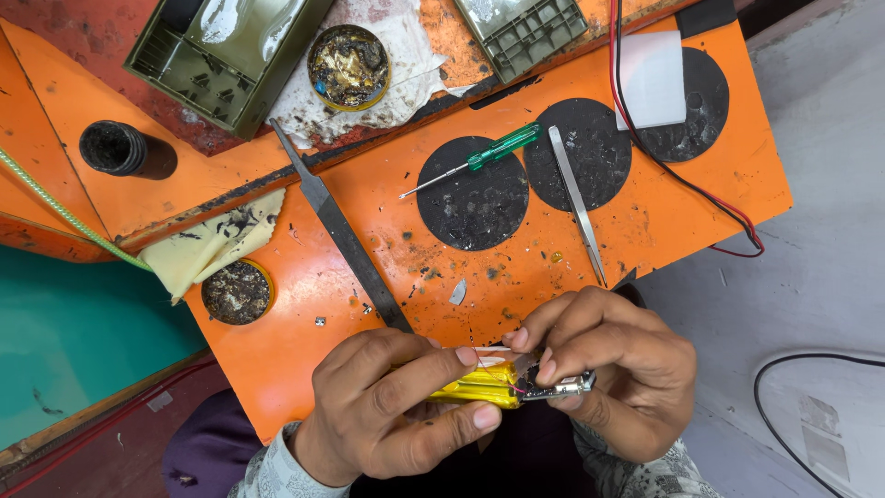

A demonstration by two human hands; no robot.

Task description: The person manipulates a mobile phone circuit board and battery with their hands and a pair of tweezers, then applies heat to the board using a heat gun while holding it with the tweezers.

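Note:
My left hand [387, 406] grips a flat yellow-wrapped battery pack [479, 387] near the front edge of the orange work board [645, 221]. At the pack's right end my right hand [618, 369] pinches a small circuit board with a metal connector [562, 388]; thin wires run between pack and board. Both hands are held just above my lap, touching each other at the fingertips.
On the board lie a green-handled screwdriver [479, 157], tweezers [576, 203], a long metal file [341, 231], a white pad [653, 78] and red and black wires [701, 194]. Two round tins [237, 291] [348, 66], a yellowed cloth [217, 242], green plastic cases [221, 55] and a black cylinder [115, 148] are farther back.

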